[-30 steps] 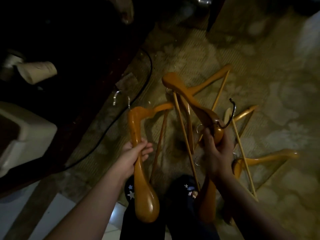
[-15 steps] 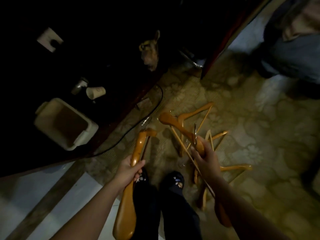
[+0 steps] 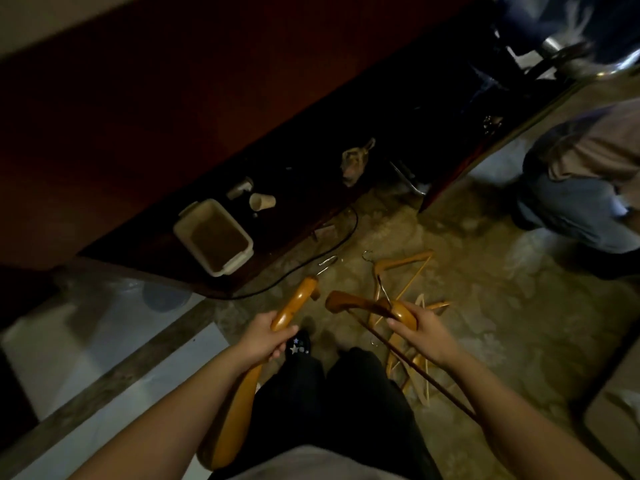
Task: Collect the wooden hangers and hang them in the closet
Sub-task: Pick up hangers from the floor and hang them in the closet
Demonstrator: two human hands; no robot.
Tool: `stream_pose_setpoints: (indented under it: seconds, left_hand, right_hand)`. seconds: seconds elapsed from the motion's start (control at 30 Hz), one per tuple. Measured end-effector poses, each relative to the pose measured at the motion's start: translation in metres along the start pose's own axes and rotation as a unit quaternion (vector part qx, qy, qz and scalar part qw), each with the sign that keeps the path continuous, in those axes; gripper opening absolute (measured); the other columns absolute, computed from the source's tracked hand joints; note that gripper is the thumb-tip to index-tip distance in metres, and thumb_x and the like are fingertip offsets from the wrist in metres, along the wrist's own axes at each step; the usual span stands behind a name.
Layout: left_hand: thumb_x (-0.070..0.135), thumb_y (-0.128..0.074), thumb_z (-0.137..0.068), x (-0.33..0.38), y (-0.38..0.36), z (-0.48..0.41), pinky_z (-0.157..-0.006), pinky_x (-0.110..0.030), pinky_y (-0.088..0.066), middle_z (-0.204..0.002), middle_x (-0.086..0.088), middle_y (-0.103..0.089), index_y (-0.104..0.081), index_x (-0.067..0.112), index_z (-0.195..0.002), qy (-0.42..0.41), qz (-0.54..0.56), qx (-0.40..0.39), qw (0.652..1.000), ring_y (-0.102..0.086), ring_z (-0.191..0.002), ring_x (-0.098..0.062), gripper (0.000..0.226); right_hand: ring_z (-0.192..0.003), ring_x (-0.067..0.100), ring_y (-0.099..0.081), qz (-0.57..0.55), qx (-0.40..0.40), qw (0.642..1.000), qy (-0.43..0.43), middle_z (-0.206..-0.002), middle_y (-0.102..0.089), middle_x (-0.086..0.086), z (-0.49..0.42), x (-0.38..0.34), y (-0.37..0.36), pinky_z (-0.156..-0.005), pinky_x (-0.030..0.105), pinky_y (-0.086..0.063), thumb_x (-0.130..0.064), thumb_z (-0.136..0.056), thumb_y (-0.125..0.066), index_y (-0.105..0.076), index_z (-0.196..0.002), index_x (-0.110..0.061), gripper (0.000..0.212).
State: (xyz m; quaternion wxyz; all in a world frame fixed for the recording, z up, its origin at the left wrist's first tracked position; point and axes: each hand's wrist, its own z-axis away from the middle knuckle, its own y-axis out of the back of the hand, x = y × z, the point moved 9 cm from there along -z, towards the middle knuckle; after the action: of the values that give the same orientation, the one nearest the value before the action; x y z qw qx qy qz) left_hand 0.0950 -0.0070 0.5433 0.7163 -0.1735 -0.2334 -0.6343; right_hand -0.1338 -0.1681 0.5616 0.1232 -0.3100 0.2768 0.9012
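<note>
Grip of the left hand (image 3: pixel 265 337) wrapping fully round one wooden hanger (image 3: pixel 298 299), fingers curling over its shoulder, upper end pointing toward the white tub (image 3: pixel 213 237). Grip of the right hand (image 3: pixel 424 332) closing on the neck of a second hanger (image 3: pixel 349 301), its bar trailing back along the forearm. Other hangers (image 3: pixel 405 262) lying heaped on the patterned carpet (image 3: pixel 502 323), right of the tub. Black cable (image 3: pixel 311 262) running just right of the tub. Another person (image 3: pixel 581 188) crouching far right of the tub. Light staying dim.
</note>
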Motion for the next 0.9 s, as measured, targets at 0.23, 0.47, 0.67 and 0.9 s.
stream_pose_setpoints:
  seconds: [0.23,0.47,0.67,0.9]
  left_hand:
    - [0.017,-0.06,-0.089,-0.034,0.031,0.038,-0.043,-0.021,-0.042,-0.056,-0.002,-0.053,-0.053,0.013,-0.085,0.008,0.014,0.072,0.997,-0.049,-0.04,-0.008,0.009]
    - [0.013,-0.059,-0.089,-0.078,0.021,0.084,-0.036,-0.017,-0.039,-0.057,-0.006,-0.052,-0.053,0.013,-0.082,0.068,0.132,0.215,0.965,-0.046,-0.034,-0.007,0.009]
    - [0.016,-0.061,-0.088,-0.121,-0.032,0.121,-0.043,-0.021,-0.041,-0.062,-0.008,-0.054,-0.053,0.011,-0.084,0.135,0.271,0.326,0.896,-0.048,-0.046,-0.015,0.01]
    - [0.016,-0.062,-0.088,-0.17,-0.134,0.155,-0.048,-0.022,-0.044,-0.069,-0.01,-0.059,-0.057,0.002,-0.094,0.189,0.415,0.411,0.789,-0.054,-0.054,-0.017,0.016]
  right_hand:
    - [-0.06,0.013,-0.057,-0.002,-0.119,0.991,-0.064,-0.072,-0.059,0.004,-0.001,-0.036,-0.021,-0.054,0.021,-0.046,-0.034,-0.09,-0.055,-0.061,-0.085,-0.015,0.02]
    - [-0.06,0.018,-0.054,0.063,-0.145,0.986,-0.046,-0.067,-0.056,0.005,-0.041,-0.065,-0.022,-0.053,0.027,-0.043,-0.042,-0.089,-0.056,-0.061,-0.082,-0.017,0.026]
    - [-0.059,0.018,-0.05,0.156,-0.202,0.967,-0.003,-0.065,-0.051,0.006,-0.059,-0.082,-0.03,-0.055,0.026,-0.041,-0.042,-0.09,-0.053,-0.056,-0.075,-0.012,0.034]
    - [-0.059,0.018,-0.049,0.308,-0.28,0.906,0.079,-0.061,-0.052,0.004,-0.057,-0.084,-0.049,-0.06,0.029,-0.041,-0.041,-0.09,-0.054,-0.054,-0.068,-0.017,0.033]
